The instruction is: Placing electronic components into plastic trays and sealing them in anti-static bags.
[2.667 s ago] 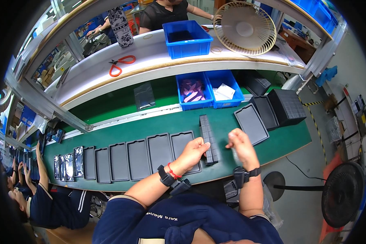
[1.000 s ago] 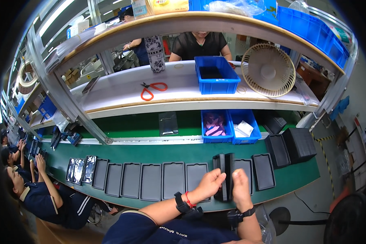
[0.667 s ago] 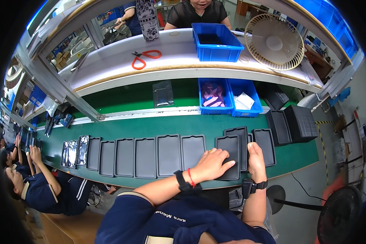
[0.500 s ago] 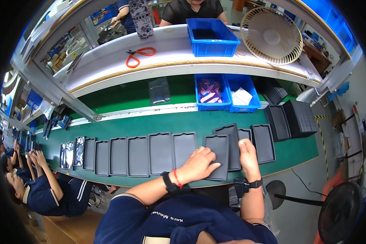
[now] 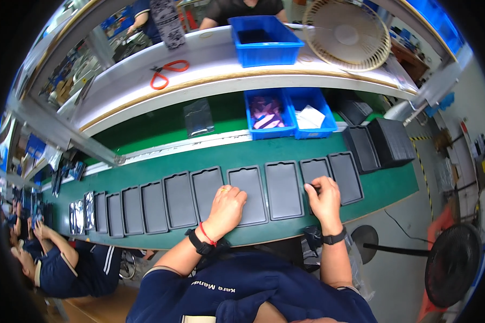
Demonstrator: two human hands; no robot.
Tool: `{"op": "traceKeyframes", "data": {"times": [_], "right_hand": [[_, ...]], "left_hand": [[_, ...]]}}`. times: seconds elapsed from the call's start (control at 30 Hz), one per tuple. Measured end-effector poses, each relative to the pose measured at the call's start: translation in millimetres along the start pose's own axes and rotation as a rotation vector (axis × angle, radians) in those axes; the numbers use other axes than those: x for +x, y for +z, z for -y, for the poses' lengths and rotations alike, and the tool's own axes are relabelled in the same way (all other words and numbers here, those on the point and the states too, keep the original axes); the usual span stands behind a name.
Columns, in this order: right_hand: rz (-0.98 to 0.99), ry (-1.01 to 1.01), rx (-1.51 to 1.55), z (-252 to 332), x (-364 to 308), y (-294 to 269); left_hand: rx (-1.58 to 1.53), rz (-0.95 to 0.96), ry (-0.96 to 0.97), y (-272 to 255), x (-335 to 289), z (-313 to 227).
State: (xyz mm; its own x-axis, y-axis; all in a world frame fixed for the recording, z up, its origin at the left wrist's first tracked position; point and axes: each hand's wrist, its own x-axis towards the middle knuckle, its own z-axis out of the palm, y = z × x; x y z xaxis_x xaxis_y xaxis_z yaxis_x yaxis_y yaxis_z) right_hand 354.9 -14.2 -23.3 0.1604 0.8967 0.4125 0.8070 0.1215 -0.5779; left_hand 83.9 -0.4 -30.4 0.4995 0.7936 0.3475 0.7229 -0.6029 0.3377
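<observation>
A row of shallow dark grey plastic trays (image 5: 284, 188) runs along the green bench. My left hand (image 5: 226, 209) has curled fingers at the left edge of one tray (image 5: 250, 196), gripping its rim. Over the lower part of another tray (image 5: 313, 168), toward the right end, is my right hand (image 5: 326, 202). Its thumb and fingers close on that tray, whose near end they hide. One more tray (image 5: 346, 177) lies just right of this hand. At the row's left end, a few pieces (image 5: 81, 215) look shiny.
Stacked dark trays (image 5: 390, 142) stand at the bench's right end. Two blue bins (image 5: 269, 113) hold pinkish pieces and white sheets under the shelf. On the shelf are orange-handled snips (image 5: 167, 72), a blue bin (image 5: 265, 46) and a fan (image 5: 347, 35). Co-workers (image 5: 59, 264) sit at left.
The overlapping trays at the right now lie side by side. My left hand has moved left off the upper tray; my right hand has lowered its fingers onto a tray. The view has shifted.
</observation>
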Motion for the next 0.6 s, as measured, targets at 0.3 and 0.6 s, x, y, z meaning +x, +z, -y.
{"op": "traceKeyframes", "data": {"times": [0.3,0.6], "right_hand": [[0.110,-0.102,-0.235,-12,-31,-16],[0.108,-0.217,-0.085,26,-14,-47]], "left_hand": [[-0.073,-0.122,-0.032,-18,-21,-2],[0.348,-0.423,-0.593,-49,-129,19]]}}
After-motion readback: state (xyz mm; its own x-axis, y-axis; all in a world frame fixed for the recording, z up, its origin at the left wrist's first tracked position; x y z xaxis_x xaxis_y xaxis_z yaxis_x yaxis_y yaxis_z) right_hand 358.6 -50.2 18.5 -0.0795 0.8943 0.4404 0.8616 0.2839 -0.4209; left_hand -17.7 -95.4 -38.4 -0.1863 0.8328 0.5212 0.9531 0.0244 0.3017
